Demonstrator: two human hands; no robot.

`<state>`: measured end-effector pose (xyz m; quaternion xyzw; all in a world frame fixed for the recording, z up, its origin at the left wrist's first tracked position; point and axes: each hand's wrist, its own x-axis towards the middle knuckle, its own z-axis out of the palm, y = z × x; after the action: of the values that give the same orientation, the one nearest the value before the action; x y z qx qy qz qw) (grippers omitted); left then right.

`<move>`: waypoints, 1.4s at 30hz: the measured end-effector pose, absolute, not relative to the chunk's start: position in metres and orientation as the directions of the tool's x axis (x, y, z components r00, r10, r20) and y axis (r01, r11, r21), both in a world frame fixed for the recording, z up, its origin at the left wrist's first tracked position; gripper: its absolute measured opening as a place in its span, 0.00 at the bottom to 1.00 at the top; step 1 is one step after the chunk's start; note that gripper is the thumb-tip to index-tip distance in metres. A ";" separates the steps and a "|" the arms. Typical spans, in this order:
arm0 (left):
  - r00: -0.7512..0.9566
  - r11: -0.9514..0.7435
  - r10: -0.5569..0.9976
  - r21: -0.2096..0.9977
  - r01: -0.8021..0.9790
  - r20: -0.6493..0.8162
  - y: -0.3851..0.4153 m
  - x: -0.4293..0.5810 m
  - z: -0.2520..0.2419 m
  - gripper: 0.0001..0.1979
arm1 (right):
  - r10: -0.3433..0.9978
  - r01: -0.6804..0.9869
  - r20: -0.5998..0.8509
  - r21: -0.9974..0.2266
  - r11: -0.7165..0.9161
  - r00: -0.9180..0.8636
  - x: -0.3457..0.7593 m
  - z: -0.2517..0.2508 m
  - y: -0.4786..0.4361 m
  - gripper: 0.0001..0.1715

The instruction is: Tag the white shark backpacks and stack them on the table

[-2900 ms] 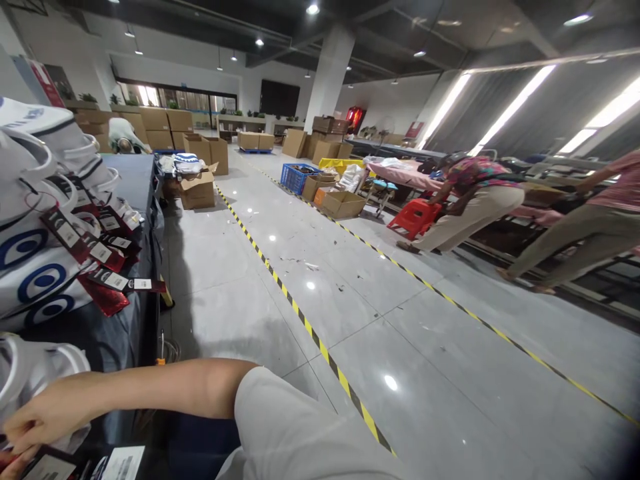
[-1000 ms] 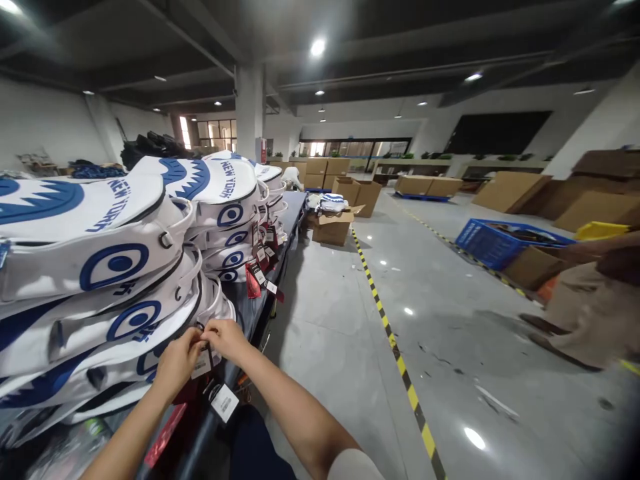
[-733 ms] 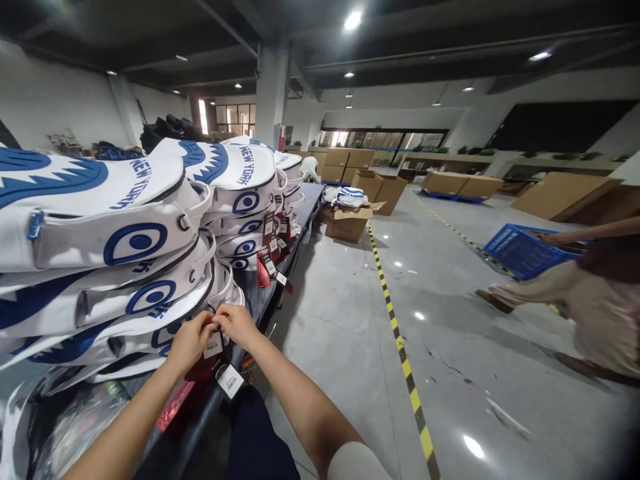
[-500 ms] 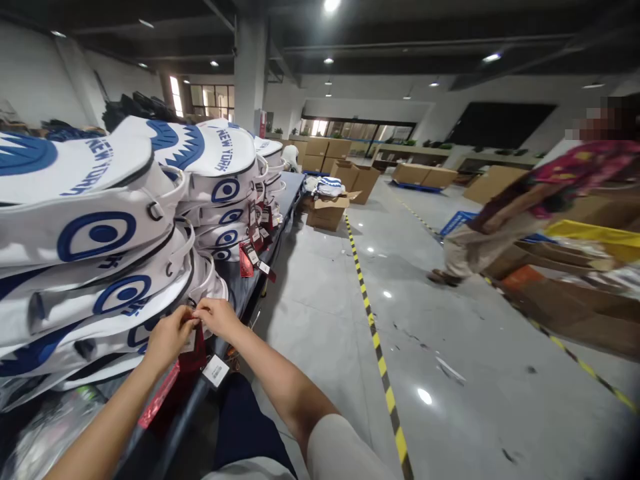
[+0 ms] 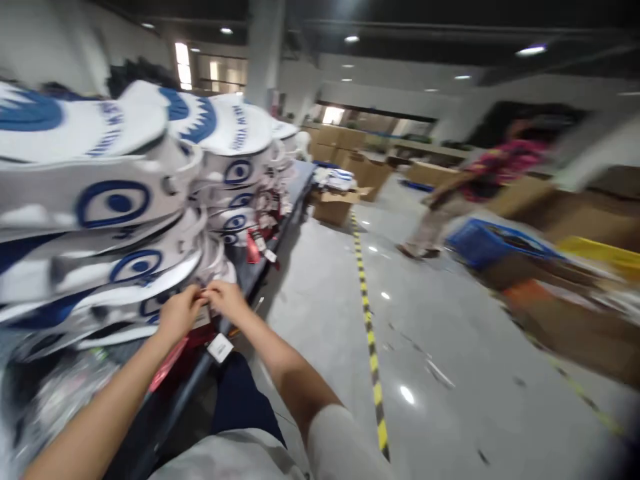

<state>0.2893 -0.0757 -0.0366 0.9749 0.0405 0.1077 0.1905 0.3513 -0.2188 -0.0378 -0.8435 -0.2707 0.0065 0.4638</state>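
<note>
The picture is smeared by motion. My left hand [image 5: 179, 315] and my right hand [image 5: 226, 298] meet, fingers pinched together, at the end of a low white bag with blue eye prints [image 5: 145, 303] in a tall stack of such bags [image 5: 100, 200]. A white paper tag [image 5: 220, 347] and a red tag [image 5: 167, 363] hang just under my hands. What my fingertips pinch is too small and blurred to name.
The bags lie on a dark table [image 5: 250, 280] running away on the left. A yellow-black floor stripe [image 5: 367, 320] runs along the aisle. Another person [image 5: 465, 187] walks at the right, near a blue crate [image 5: 495, 243] and cardboard boxes [image 5: 340, 203].
My hands have stayed pinched at the same bag end. The view swung from the aisle to the bag stack. The other person crossed the aisle from right toward the middle.
</note>
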 end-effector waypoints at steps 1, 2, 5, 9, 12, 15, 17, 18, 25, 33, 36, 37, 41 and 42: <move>0.978 -0.905 0.041 0.421 -0.050 0.204 -0.082 0.285 -0.034 0.10 | 0.478 0.459 0.247 -0.793 -0.400 0.843 0.347 -0.039 -0.220 0.08; 0.977 -0.899 0.047 0.435 -0.049 0.207 -0.087 0.282 -0.033 0.10 | 0.491 0.466 0.253 -0.800 -0.379 0.834 0.345 -0.042 -0.222 0.10; 0.964 -0.885 0.150 0.465 0.032 0.219 -0.086 0.285 -0.039 0.07 | 0.563 0.492 0.261 -0.815 -0.307 0.784 0.354 -0.055 -0.222 0.17; 0.932 -0.864 0.198 0.504 0.019 0.304 -0.076 0.290 -0.053 0.05 | 0.514 0.436 0.242 -0.849 -0.298 0.823 0.374 -0.069 -0.215 0.23; 0.905 -0.846 0.181 0.530 -0.056 0.385 -0.078 0.282 -0.054 0.05 | 0.530 0.395 0.191 -0.868 -0.302 0.826 0.374 -0.072 -0.216 0.25; 0.856 -0.816 0.166 0.556 -0.159 0.490 -0.069 0.259 -0.051 0.15 | 0.519 0.372 0.155 -0.862 -0.345 0.840 0.369 -0.072 -0.219 0.28; 0.802 -0.795 0.203 0.573 -0.200 0.561 -0.048 0.230 -0.051 0.17 | 0.493 0.357 0.122 -0.836 -0.416 0.861 0.365 -0.072 -0.221 0.32; 0.767 -0.787 0.253 0.587 -0.191 0.589 -0.033 0.210 -0.052 0.14 | 0.477 0.363 0.119 -0.809 -0.462 0.871 0.362 -0.072 -0.223 0.33; -0.169 -0.417 0.803 0.741 0.527 0.571 0.105 0.022 -0.074 0.09 | 0.585 0.658 0.382 -0.651 -0.379 0.715 0.313 -0.077 -0.172 0.26; 0.092 -0.283 0.946 0.653 0.702 0.311 0.173 -0.025 -0.098 0.13 | 0.953 0.804 0.301 -0.571 0.168 0.015 0.171 -0.064 0.047 0.15; 0.135 -0.326 0.936 0.656 0.681 0.325 0.171 -0.025 -0.099 0.12 | 0.970 0.838 0.244 -0.529 0.132 0.001 0.133 -0.070 0.104 0.14; 0.151 -0.343 0.931 0.658 0.670 0.333 0.169 -0.027 -0.099 0.12 | 0.974 0.850 0.226 -0.513 0.118 0.001 0.124 -0.074 0.117 0.13; 0.172 -0.380 0.919 0.681 0.626 0.355 0.165 -0.037 -0.103 0.12 | 0.990 0.894 0.144 -0.443 0.074 -0.010 0.103 -0.088 0.140 0.10; 0.162 -0.376 0.920 0.692 0.617 0.356 0.165 -0.039 -0.104 0.12 | 0.992 0.902 0.123 -0.428 0.067 -0.015 0.101 -0.090 0.141 0.10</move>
<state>-0.0394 0.1650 -0.1041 0.7360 0.5221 0.3825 0.1985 0.1008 0.1414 -0.0904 -0.6732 -0.7032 0.1149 0.1975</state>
